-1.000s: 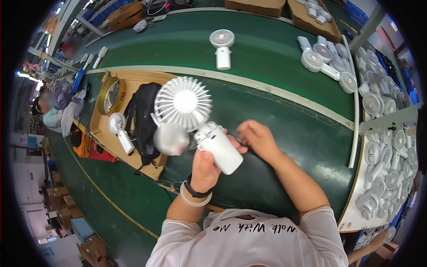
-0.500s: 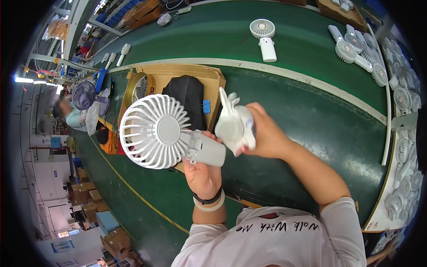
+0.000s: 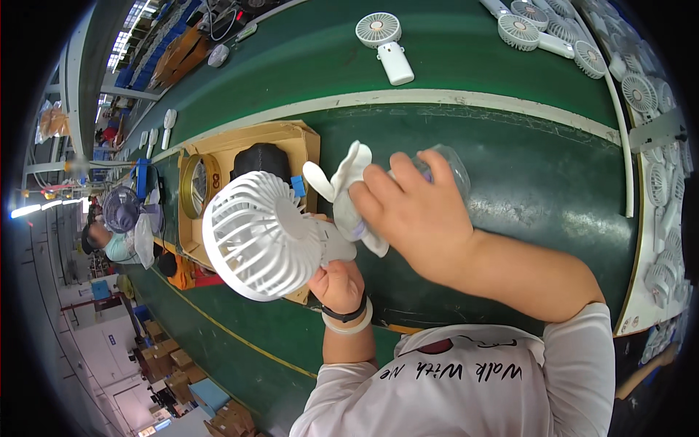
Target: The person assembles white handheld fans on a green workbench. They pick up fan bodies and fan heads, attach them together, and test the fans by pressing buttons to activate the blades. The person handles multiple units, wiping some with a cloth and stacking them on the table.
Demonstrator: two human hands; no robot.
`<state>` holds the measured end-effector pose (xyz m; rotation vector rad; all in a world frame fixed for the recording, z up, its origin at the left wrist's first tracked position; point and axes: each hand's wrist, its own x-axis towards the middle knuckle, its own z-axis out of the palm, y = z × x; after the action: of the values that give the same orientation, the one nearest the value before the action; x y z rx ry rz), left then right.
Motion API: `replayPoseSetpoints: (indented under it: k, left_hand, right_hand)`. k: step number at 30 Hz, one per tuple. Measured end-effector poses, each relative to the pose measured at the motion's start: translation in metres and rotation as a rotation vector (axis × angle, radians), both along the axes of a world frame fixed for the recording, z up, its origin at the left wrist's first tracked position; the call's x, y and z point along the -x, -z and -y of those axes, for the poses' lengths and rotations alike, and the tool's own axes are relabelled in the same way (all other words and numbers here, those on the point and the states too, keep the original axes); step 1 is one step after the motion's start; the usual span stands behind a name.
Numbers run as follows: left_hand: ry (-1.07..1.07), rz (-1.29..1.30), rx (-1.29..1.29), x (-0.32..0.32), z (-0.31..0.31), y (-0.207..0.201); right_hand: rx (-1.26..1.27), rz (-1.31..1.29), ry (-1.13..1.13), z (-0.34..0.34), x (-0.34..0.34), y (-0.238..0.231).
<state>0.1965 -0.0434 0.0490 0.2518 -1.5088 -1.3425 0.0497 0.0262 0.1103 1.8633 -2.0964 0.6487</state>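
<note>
White handheld fan (image 3: 280, 229), handle (image 3: 339, 244) in curled left fingers (image 3: 336, 277) — right fingers (image 3: 408, 172) gripping pale cloth (image 3: 352, 171), just beside

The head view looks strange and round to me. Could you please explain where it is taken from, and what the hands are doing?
There is no machine here. A wide camera on the person's head looks down, so straight edges bend. The two bare hands are the person's own. The left hand holds a white fan by its handle. The right hand grips what looks like a white cloth, close to the fan. Beyond them, on the green table, lies another fan. A cardboard tray nearby holds a black bag.
</note>
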Motion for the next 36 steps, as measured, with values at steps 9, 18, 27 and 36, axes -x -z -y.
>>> replayPoseSetpoints:
  k: [9, 18, 27, 36]
  left_hand:
    - [-0.006, -0.055, -0.173, 0.006, -0.010, 0.003]
    - [0.298, -0.222, -0.548, 0.001, 0.000, -0.004]
    - [0.020, -0.083, -0.210, 0.012, -0.012, 0.002]
    - [0.011, -0.090, -0.183, 0.022, -0.010, 0.013]
  right_hand:
    - [0.039, -0.005, 0.106, -0.014, -0.008, -0.003]
    - [-0.278, 1.265, -0.045, -0.030, 0.027, 0.033]
    - [0.096, 0.003, 0.126, -0.014, -0.006, 0.001]
    - [0.136, -0.095, 0.162, -0.018, -0.006, 0.015]
